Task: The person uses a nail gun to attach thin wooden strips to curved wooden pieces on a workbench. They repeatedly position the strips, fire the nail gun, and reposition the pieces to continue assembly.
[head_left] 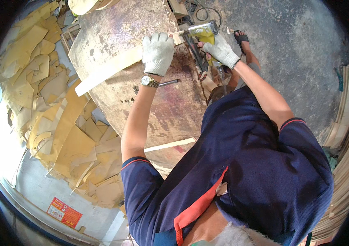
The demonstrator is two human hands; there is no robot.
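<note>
A pale strip (pixel 108 71) is held down on a worn tabletop (pixel 154 115) beside a nail gun (pixel 203 30).
The gloved left hand (pixel 158 53) is laid palm-down over the strip, fingers together; whether an edge is gripped cannot be told. The nail gun is clasped in the closed right hand (pixel 222 52), near the strip's right end. The strip is judged light, thin and fairly stiff, best pressed flat near that end; the gun, probably heavier, is best taken by its handle.
</note>
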